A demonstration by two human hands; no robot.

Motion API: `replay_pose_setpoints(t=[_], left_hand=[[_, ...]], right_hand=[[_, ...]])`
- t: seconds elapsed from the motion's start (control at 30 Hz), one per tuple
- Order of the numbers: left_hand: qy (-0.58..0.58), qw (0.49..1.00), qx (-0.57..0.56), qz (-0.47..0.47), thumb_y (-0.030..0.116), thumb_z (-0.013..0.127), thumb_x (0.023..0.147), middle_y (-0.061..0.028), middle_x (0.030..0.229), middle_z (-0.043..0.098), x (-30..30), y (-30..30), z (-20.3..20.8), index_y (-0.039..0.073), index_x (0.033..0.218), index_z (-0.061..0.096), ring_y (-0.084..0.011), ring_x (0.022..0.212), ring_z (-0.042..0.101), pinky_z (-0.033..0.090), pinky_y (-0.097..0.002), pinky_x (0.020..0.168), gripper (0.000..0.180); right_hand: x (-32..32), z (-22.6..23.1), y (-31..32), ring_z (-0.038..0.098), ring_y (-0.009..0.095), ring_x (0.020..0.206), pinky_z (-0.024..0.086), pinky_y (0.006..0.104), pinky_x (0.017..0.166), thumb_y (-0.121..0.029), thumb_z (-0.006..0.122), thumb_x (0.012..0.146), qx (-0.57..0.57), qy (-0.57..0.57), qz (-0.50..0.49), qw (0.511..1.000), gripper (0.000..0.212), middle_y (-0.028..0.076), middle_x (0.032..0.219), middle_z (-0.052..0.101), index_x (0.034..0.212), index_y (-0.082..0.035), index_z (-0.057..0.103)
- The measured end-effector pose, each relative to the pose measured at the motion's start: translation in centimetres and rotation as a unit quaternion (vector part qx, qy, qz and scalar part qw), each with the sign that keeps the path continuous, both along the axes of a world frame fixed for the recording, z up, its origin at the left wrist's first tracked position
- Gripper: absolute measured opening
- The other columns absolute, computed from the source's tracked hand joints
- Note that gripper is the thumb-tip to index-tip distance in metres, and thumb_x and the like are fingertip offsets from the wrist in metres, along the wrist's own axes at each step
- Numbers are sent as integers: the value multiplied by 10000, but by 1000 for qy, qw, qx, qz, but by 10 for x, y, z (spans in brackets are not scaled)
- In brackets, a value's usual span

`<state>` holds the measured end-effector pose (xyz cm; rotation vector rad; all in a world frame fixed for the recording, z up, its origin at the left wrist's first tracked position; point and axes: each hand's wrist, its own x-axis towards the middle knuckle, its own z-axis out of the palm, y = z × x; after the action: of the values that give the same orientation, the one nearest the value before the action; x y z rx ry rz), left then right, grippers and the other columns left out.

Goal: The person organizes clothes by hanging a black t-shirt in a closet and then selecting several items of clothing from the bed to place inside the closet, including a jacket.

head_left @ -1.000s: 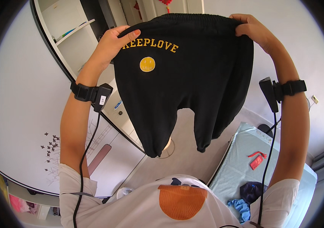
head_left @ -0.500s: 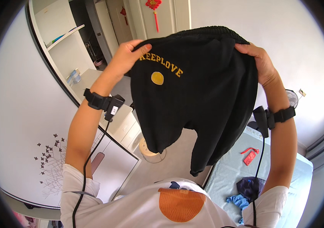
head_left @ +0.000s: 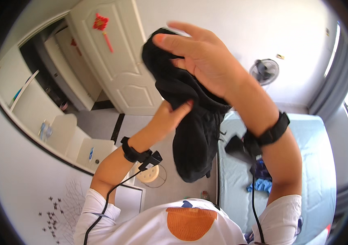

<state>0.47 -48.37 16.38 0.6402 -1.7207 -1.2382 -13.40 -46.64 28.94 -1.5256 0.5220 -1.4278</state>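
Note:
Black sweatpants point(head_left: 196, 143) hang bunched in front of me, with drawstring ends showing at their right side. My left hand point(head_left: 169, 121) is closed on the cloth at mid-height, its thumb lying over a fold. Higher up, my right hand point(head_left: 206, 55) holds the upper bunch, the thumb across the cloth and one finger stretched out above it. Some right fingertips go out of sight in the folds. The yellow print is turned out of view. Each forearm wears a black strap with a small cabled device.
On the right stands a bed with a light blue sheet point(head_left: 239, 183), dark and blue clothes point(head_left: 259, 185) on it. Behind it is a fan point(head_left: 265, 71). A round stool point(head_left: 147, 174) stands below my left forearm. White shelving point(head_left: 59, 130) lines the left, near a door point(head_left: 121, 87).
The sweatpants went from spread wide between both hands to a narrow bunch. My left hand came down and inward; my right hand moved left across the cloth. The view turned right.

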Motion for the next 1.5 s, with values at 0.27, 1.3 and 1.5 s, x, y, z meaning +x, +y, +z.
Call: replay_pose_setpoints(t=[0.27,1.3,1.5], left_hand=[[198,940,189,-204,302,429,950,-89,1189,553,-26,-9,3,29,1227,484,-185,1074,544,438,-307,951,393],[-343,792,304,-403,136,455,911,-69,1049,607,-406,299,-284,33,1170,506,-126,883,586,462,-240,749,283],[-383,782,352,-345,152,446,913,-50,1010,612,-407,319,-316,57,1119,525,-113,818,598,488,-231,712,240]], right_hand=[[-174,-87,9,546,198,1073,434,311,924,-264,477,931,66,37,-251,965,389,135,1127,594,1227,-11,487],[-380,-502,560,598,175,882,465,308,851,-205,618,768,518,-560,-312,566,221,67,925,643,956,-89,633],[-487,-408,719,628,154,759,523,302,727,-162,603,812,260,-458,-606,596,110,37,847,653,869,-71,630]])
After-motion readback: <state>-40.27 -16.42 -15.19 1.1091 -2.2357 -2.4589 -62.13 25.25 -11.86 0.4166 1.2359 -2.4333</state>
